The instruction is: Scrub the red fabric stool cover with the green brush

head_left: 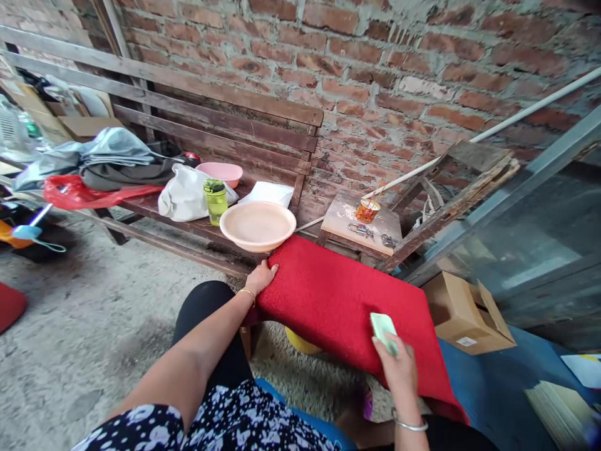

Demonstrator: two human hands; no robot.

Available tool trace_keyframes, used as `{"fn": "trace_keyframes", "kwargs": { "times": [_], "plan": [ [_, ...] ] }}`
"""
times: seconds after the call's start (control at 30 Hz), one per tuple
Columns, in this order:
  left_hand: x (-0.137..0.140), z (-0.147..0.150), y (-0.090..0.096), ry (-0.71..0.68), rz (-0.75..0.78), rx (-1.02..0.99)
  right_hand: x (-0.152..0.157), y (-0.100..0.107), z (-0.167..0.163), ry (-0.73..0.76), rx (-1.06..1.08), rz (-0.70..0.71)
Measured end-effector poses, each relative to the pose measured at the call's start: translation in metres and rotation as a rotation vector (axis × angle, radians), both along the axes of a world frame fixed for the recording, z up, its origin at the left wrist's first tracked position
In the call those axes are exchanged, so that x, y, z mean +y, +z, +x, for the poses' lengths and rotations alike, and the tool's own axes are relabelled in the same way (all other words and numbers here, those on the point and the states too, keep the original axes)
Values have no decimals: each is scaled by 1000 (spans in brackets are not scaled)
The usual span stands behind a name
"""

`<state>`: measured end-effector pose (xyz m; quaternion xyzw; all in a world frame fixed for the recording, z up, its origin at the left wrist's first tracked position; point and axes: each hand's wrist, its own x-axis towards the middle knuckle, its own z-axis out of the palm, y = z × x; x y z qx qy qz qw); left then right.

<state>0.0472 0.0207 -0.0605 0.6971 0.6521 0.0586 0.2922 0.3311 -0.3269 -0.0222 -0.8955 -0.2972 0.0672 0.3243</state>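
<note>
A red cloth (338, 282) covers a low, narrow table in front of me. My left hand (261, 278) is closed on the cloth's left edge, thumb on top, just below a pale pink basin (258, 227). Over the right part of the cloth, my right hand (399, 361) grips a pale green rectangular block (383, 327) with rounded corners. What kind of thing the block is I cannot tell. Its far end points away from me, and whether it touches the cloth is unclear.
Behind the basin, a wooden bench (188, 220) bears a green bottle (216, 203), a white bag (181, 194), a pink bowl (220, 172) and clothes. A small stool (335, 219) holds a paper cup (367, 211) and padlocks. A cardboard box (462, 313) stands at right.
</note>
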Motion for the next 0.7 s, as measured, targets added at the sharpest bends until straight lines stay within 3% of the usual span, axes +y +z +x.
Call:
{"fn": "trace_keyframes", "kwargs": {
  "times": [0.1,0.2,0.27,0.37,0.47,0.53,0.63,0.7],
  "plan": [
    [-1,0,3,-1,4,18,24,-10,-38,203,29,41],
    [-1,0,6,-6,8,38,20,-10,-37,271,60,42],
    [-1,0,6,-9,9,44,-3,-5,-11,226,88,10],
    [0,0,4,-7,8,41,-45,5,36,25,77,-120],
    [1,0,2,1,6,34,-60,12,50,-121,24,-204],
    [1,0,2,6,5,35,-47,12,32,-47,34,-138],
    [0,0,5,3,5,41,-9,8,-17,220,98,-11],
    [-1,0,7,-5,10,46,10,7,-41,388,131,2]
  ]
}}
